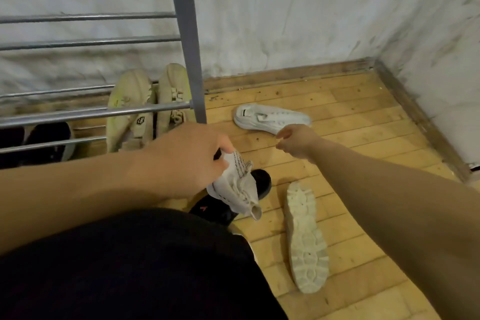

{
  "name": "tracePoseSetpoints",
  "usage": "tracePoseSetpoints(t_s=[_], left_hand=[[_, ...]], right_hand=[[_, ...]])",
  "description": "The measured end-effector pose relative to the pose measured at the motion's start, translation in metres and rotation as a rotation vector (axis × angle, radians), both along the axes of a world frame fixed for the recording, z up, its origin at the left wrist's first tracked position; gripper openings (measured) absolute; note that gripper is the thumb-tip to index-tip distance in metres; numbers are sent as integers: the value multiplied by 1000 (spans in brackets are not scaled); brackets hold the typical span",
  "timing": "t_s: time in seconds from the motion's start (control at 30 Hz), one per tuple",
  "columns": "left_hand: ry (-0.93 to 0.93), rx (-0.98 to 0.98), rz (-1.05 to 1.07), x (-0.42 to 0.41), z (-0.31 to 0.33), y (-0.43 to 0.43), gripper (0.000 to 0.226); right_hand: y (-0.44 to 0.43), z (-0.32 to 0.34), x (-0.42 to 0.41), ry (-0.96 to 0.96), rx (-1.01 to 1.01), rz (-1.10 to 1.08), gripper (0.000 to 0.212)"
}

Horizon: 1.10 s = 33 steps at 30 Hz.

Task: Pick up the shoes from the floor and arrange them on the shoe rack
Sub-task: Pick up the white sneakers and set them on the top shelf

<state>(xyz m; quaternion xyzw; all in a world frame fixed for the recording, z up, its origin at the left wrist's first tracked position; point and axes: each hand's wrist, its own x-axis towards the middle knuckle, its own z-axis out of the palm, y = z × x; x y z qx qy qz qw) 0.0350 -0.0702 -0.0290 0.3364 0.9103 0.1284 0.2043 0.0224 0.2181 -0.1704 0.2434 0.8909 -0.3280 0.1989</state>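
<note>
Shoes lie scattered on the wooden floor (363,122) beside the metal shoe rack (187,41). A white sneaker (271,118) rests on its side at about one o'clock from the picture's middle, an overturned white shoe (306,238) shows its chunky sole at about four o'clock, and a black shoe (262,180) sits near the centre, half hidden. On the rack's lowest bars at about ten o'clock stand a beige pair (148,109), with dark shoes (49,140) at nine o'clock.

The left hand (187,158) pinches a grey knit sneaker (239,184) by one end, so it dangles over the black shoe. The right hand (294,141) reaches toward the white sneaker with fingers loosely curled and nothing in them, just short of it.

Risks, as I judge them: the pinch on soft knit fabric looks slight, and the hanging shoe could slip free or swing into the rack's upright post when lifted toward a shelf. The rack's bars are thin and spaced apart, so a shoe set down crooked may tip between them. Reaching with both arms at once may also leave the white sneaker gripped poorly by its edge.
</note>
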Motion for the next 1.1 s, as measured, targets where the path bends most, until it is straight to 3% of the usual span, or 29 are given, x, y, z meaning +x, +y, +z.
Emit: tracePoseSetpoints(t_s=[0.23,0.37,0.57,0.73,0.97,1.03,1.1], left_hand=[[4,56,34,-10,-22,2,37],[-15,48,66,-15,-27,1,39],[-17,24,79,-18,-29,4,40],[-6,31,98,-18,-31,4,41],[40,81,137,-15,-34,5,41],[50,90,139,-13,-35,5,39],[60,102,147,-12,-35,5,37]], right_hand=[[-29,-38,-63,40,-173,7,55],[-42,-49,-88,94,-172,65,71],[-47,-66,-107,60,-320,-61,81],[-53,-74,-115,40,-479,-263,75],[-47,-70,-90,146,-589,-377,61],[-41,-53,-59,215,-558,-346,53],[-28,-32,-17,285,-390,-290,40]])
